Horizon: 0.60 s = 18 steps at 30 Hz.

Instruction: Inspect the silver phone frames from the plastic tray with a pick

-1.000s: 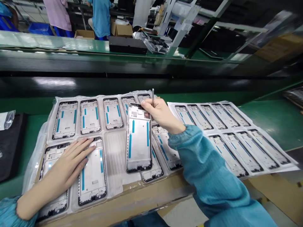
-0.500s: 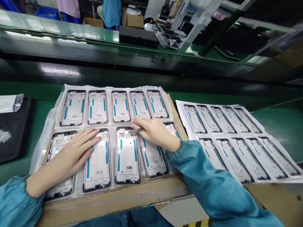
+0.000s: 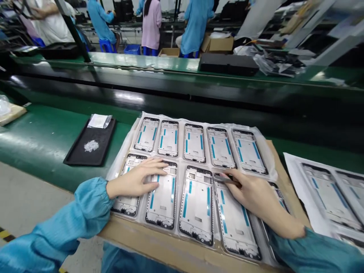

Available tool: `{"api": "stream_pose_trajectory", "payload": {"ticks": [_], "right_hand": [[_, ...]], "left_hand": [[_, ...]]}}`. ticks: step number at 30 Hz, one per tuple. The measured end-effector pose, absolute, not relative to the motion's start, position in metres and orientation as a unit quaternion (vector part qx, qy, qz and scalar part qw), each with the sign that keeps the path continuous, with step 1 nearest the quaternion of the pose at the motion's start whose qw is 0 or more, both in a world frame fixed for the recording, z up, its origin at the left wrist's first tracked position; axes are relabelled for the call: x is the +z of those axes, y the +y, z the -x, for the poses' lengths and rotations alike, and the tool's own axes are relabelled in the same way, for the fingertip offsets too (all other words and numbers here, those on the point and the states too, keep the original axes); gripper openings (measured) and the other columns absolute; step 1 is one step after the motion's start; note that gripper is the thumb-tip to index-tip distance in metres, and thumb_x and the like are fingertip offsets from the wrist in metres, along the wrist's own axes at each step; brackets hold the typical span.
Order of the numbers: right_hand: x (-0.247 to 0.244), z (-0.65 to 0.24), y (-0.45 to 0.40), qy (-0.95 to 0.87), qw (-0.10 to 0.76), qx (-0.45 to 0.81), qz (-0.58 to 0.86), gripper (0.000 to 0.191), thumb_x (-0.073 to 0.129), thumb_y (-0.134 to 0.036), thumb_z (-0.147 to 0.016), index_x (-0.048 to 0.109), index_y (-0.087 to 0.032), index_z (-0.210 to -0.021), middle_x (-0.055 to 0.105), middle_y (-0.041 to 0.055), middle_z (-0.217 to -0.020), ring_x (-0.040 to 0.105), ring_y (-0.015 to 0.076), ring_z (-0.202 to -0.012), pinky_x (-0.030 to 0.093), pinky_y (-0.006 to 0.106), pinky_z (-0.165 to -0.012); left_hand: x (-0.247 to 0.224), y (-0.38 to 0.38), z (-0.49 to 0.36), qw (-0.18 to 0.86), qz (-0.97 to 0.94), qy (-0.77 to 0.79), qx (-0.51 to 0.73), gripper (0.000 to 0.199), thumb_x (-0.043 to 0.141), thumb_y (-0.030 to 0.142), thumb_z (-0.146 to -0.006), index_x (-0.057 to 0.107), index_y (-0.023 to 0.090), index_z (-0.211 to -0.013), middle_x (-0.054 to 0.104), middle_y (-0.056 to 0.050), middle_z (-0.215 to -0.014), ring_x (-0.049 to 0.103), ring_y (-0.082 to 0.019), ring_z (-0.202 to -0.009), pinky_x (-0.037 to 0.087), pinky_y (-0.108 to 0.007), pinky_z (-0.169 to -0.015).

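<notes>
Clock reference: centred on the white tray; 6 o'clock is my side.
Frames: metal frames sit in the tray in two rows of five, blue strips along their long sides.
Left hand: my left hand, at 9 o'clock, lies palm down over the two left frames of the near row, fingers extended and slightly parted, gripping nothing.
Right hand: my right hand, at 3 o'clock, has thumb and fingers closed on a thin grey tool.
Working frame: the near-row frame at 5 o'clock lies under the tool, at its upper edge; whether they touch, I cannot tell.
Room between hands: one near-row frame, at 6 o'clock, lies fully uncovered.
Near edge: cardboard projects beyond the tray toward me.
Right edge: cardboard borders the tray at 3 o'clock; beyond it, a second tray of frames.
Left edge: a strip of green bench separates the tray from a black tray at 10 o'clock.
Far edge: the far row stands uncovered.
</notes>
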State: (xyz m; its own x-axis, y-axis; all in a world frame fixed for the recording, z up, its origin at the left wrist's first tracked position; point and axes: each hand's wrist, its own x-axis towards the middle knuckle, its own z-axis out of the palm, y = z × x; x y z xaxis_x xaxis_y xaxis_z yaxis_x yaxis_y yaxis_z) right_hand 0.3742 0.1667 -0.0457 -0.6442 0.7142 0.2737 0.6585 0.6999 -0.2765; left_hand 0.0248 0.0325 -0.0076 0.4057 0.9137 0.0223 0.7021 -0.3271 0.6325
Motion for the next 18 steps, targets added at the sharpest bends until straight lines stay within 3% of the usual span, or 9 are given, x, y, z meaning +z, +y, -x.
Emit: {"api": "stream_pose_trajectory", "payload": {"ticks": [4, 7, 11, 15, 18], "right_hand": [[-0.033, -0.372, 0.173, -0.886, 0.219, 0.146, 0.382, 0.03, 0.049, -0.041, -0.093, 0.065, -0.018, -0.082, 0.067, 0.0041, -0.072, 0.063, 0.0226, -0.06, 0.043, 0.032, -0.053], [-0.011, -0.372, 0.177, -0.856, 0.252, 0.179, 0.415, 0.039, 0.05, -0.043, -0.094, 0.052, -0.02, -0.063, 0.055, 0.0019, -0.061, 0.054, 0.0189, -0.055, 0.036, 0.031, -0.052], [0.016, -0.389, 0.171, -0.824, 0.272, 0.249, 0.431, 0.051, 0.046, -0.048, -0.094, 0.032, -0.02, -0.055, 0.037, -0.0008, -0.053, 0.04, 0.0146, -0.05, 0.03, 0.029, -0.05], [0.037, -0.428, 0.144, -0.792, 0.293, 0.321, 0.429, 0.051, 0.063, -0.049, -0.088, 0.045, -0.019, -0.05, 0.041, 0.0, -0.05, 0.04, 0.0146, -0.048, 0.03, 0.031, -0.049], [0.051, -0.47, 0.122, -0.705, 0.426, 0.329, 0.463, 0.06, 0.066, -0.067, -0.083, 0.047, -0.021, -0.049, 0.041, 0.0035, -0.049, 0.042, 0.0179, -0.049, 0.031, 0.034, -0.048]], "left_hand": [[-0.007, 0.031, -0.027, 0.255, -0.789, 0.517, 0.213, 0.033, 0.049, 0.022, -0.098, 0.06, 0.02, -0.129, 0.051, -0.008, -0.145, 0.035, -0.023, -0.143, 0.027, -0.051, -0.121], [-0.011, 0.023, -0.03, 0.221, -0.802, 0.507, 0.224, 0.035, 0.043, 0.017, -0.097, 0.059, 0.016, -0.129, 0.051, -0.011, -0.144, 0.031, -0.025, -0.145, 0.03, -0.054, -0.12], [-0.021, 0.019, -0.026, 0.121, -0.827, 0.507, 0.211, 0.034, 0.045, 0.023, -0.099, 0.056, 0.022, -0.131, 0.056, -0.006, -0.14, 0.039, -0.026, -0.141, 0.039, -0.055, -0.113], [-0.03, 0.024, -0.019, 0.065, -0.847, 0.487, 0.202, 0.038, 0.048, 0.029, -0.097, 0.052, 0.03, -0.135, 0.056, -0.001, -0.14, 0.045, -0.025, -0.137, 0.042, -0.051, -0.108], [-0.034, 0.022, -0.014, 0.059, -0.846, 0.494, 0.194, 0.045, 0.046, 0.03, -0.097, 0.045, 0.033, -0.142, 0.049, 0.001, -0.147, 0.041, -0.025, -0.139, 0.039, -0.05, -0.111]]}}
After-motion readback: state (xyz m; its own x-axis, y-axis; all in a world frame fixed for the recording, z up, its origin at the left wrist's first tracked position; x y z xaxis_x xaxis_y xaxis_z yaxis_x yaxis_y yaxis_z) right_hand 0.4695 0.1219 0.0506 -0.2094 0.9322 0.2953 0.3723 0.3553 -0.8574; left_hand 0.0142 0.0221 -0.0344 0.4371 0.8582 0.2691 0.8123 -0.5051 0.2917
